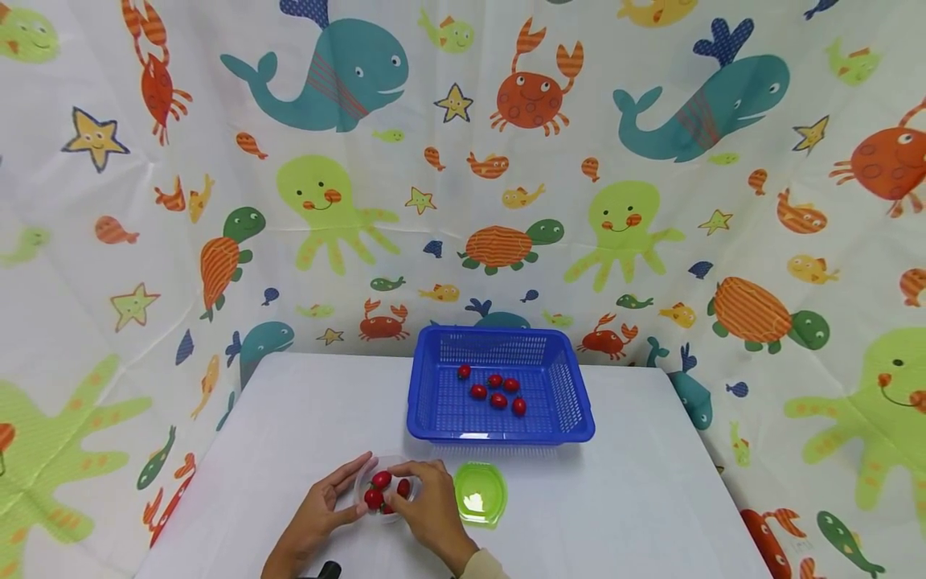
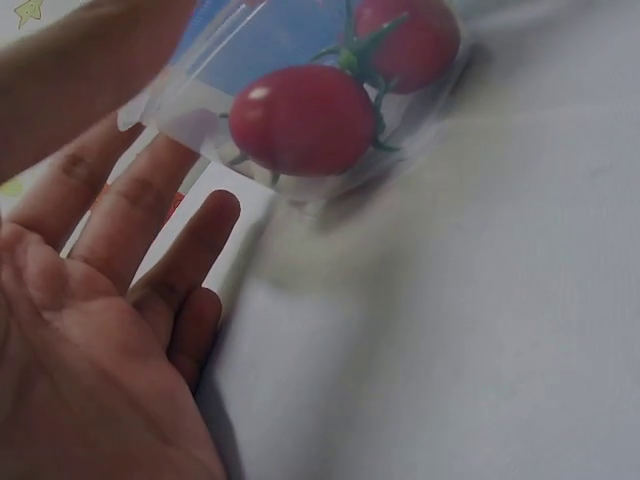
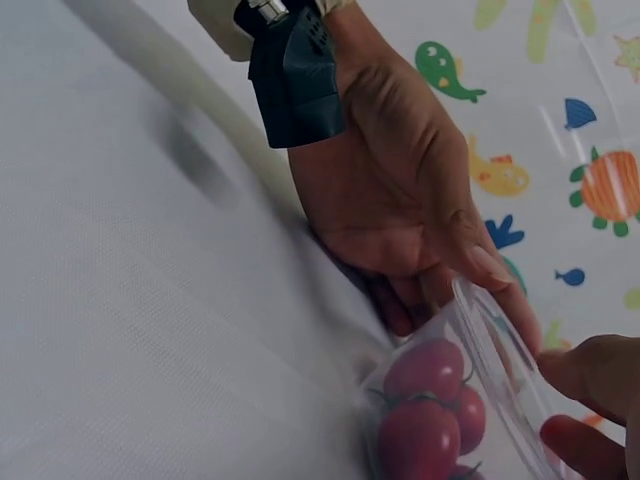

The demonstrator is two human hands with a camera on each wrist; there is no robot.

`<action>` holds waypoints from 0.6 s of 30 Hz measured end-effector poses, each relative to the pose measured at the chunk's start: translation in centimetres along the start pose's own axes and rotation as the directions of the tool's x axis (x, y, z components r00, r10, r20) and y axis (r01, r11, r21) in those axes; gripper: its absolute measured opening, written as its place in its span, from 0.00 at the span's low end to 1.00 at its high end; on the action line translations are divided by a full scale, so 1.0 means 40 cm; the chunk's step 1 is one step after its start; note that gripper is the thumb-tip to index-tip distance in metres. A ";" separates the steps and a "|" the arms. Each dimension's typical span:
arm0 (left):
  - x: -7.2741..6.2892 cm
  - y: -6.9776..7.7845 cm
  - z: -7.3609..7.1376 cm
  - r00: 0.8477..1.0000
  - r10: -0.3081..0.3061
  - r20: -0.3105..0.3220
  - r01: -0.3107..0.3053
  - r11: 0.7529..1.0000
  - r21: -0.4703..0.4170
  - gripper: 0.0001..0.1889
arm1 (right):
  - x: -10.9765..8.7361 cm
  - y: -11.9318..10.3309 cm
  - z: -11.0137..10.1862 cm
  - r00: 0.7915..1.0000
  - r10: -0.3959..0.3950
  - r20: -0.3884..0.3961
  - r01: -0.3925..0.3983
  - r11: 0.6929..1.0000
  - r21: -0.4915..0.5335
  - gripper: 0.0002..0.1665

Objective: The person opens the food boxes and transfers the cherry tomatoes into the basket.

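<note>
A clear plastic container (image 1: 359,492) with several red cherry tomatoes (image 1: 373,498) stands on the white table, and green stalks show on the fruit (image 2: 302,120). My left hand (image 1: 321,508) holds it from the left, thumb at the near side of the rim (image 3: 500,325) and fingers along the far side. My right hand (image 1: 434,507) reaches over the rim from the right. Between its thumb and index finger is a cherry tomato (image 1: 403,487), inside the container. Only fingertips (image 3: 590,365) of this hand enter the right wrist view.
Right of the container lies a green lid (image 1: 481,494). Behind it stands a blue plastic basket (image 1: 501,437) with several cherry tomatoes (image 1: 498,400) spread over its floor. A sea-animal curtain (image 1: 463,193) hangs behind and beside the white table (image 1: 622,498).
</note>
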State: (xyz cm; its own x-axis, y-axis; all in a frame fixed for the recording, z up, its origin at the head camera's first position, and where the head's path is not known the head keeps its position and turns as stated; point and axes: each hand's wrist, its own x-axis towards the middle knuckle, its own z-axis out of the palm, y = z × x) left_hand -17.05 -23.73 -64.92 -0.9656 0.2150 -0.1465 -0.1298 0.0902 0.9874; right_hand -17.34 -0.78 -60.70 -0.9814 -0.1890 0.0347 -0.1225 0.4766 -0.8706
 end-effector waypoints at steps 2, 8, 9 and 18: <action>-0.001 -0.003 -0.002 1.000 -0.003 -0.012 0.003 1.000 0.002 0.37 | 0.000 0.000 0.002 1.000 -0.015 -0.003 0.015 1.000 0.001 0.20; 0.000 -0.012 -0.007 0.998 -0.034 -0.056 0.035 0.999 0.015 0.38 | 0.000 0.002 0.009 0.997 -0.075 -0.014 0.075 0.997 0.015 0.20; 0.001 -0.013 -0.007 0.997 -0.039 -0.063 0.039 0.999 0.012 0.38 | 0.000 0.003 0.010 0.996 -0.083 -0.019 0.083 0.996 0.015 0.20; 0.002 -0.005 -0.008 0.998 -0.034 -0.060 0.033 0.999 -0.022 0.37 | -0.002 0.009 0.017 0.991 -0.120 -0.051 0.121 0.993 0.015 0.21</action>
State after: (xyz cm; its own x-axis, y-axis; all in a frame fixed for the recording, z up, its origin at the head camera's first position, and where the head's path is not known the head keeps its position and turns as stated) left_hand -17.16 -24.05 -65.10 -0.9723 0.1535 -0.1765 -0.1665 0.0760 0.9831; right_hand -17.22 -1.19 -61.36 -0.9658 -0.2010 0.1640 -0.2382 0.4369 -0.8674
